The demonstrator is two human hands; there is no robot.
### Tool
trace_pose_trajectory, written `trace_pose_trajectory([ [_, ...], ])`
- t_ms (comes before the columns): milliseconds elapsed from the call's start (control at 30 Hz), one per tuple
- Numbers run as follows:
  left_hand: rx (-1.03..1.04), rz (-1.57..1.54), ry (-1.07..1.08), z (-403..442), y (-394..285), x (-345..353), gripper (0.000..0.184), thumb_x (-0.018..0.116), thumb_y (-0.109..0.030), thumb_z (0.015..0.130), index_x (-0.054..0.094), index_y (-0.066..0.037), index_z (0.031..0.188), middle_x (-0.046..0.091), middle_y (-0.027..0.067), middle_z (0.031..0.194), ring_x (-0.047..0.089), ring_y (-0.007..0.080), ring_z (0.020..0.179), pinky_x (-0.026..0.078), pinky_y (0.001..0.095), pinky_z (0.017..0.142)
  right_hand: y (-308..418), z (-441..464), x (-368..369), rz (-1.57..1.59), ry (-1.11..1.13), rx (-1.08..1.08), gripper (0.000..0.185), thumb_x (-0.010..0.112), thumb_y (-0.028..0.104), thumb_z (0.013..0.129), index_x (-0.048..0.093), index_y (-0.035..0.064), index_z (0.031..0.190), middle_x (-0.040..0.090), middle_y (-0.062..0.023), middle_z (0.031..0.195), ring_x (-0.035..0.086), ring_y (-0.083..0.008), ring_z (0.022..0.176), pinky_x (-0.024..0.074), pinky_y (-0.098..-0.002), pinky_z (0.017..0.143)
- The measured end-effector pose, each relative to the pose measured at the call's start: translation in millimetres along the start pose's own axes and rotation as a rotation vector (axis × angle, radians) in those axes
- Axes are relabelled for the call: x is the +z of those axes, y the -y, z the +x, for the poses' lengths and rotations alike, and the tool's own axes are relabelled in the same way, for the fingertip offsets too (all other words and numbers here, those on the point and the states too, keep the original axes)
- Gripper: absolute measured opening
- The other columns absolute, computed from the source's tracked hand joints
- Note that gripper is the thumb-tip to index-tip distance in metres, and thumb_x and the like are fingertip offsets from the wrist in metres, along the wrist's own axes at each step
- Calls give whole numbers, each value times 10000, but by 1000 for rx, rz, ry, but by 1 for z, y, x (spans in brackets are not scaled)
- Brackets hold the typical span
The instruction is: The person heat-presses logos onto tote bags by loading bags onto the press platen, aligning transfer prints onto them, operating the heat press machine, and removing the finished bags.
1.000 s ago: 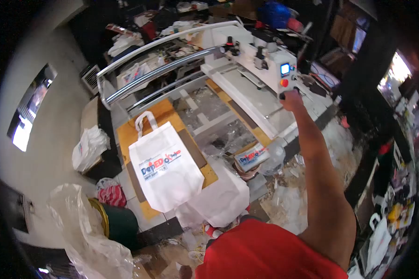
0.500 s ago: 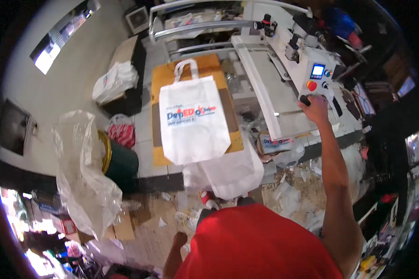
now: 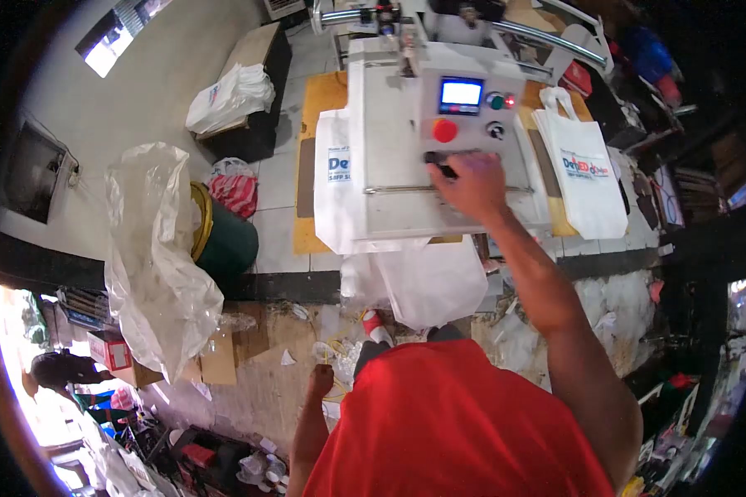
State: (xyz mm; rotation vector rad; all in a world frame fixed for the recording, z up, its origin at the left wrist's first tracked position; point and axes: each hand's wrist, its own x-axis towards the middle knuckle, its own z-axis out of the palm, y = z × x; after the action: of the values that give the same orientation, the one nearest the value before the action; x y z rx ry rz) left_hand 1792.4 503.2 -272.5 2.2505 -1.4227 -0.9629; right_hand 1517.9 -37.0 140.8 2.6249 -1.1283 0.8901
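My right hand (image 3: 472, 186) is wrapped round the black handle (image 3: 441, 165) at the front of a heat press. The white press head (image 3: 399, 170) lies over a white tote bag (image 3: 331, 186), leaving only the bag's left strip and part of its blue print visible. A second tote bag (image 3: 587, 190), printed in red and blue, lies uncovered to the right on a yellow-brown board (image 3: 545, 164). Low beside my red shirt hangs my left hand (image 3: 321, 381), fingers curled, away from the press; nothing shows sticking out of it.
The press has a lit control panel (image 3: 461, 95) with a red button (image 3: 444, 130). White fabric (image 3: 435, 286) hangs below the front edge. Leftward stand a green bin (image 3: 228, 240), a clear plastic bag (image 3: 157, 257) and a bag stack (image 3: 234, 98) on a bench. Scraps litter the floor.
My right hand has moved left with the handle, and the press head now covers the left tote bag. The right tote bag has come into view. My left hand stays low and curled.
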Motion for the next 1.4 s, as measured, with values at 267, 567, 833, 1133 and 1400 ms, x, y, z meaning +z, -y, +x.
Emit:
trace_pose_trajectory([
  [267,351,484,16,-38,55,35,246,774,-227,732,662,-69,885,661,130,861,654,319,892,531,441,752,70,27,27,99,60,12,415,661,492,841,677,93,729,658,-96,662,657,-305,666,473,-469,705],
  [567,-850,-902,-222,-134,-15,70,172,644,-119,859,570,-64,1004,594,36,805,608,185,740,545,356,597,5,-40,-38,429,-346,-12,354,706,120,778,588,72,1109,586,-167,1064,554,-360,1046,419,-457,908],
  [833,-810,-688,71,-214,-113,151,151,620,-134,880,575,-65,1007,600,42,810,607,179,713,540,347,574,-400,-263,-64,-357,-453,707,417,614,76,739,561,1,1146,577,-221,1159,566,-430,998,455,-513,905],
  [1133,-903,-812,-33,-279,-177,184,136,594,-150,904,582,-67,1011,607,48,815,606,171,683,535,336,548,-594,-316,-64,-37,395,1312,533,562,377,862,646,-105,1071,685,-233,951,684,-349,802,552,-465,582],
  [1400,-892,-928,-241,-326,-172,232,187,568,-221,935,616,-69,1032,646,87,793,627,203,655,538,367,565,-589,-318,-43,201,227,1358,457,688,307,787,667,-26,1100,686,-207,958,676,-322,757,536,-442,582],
])
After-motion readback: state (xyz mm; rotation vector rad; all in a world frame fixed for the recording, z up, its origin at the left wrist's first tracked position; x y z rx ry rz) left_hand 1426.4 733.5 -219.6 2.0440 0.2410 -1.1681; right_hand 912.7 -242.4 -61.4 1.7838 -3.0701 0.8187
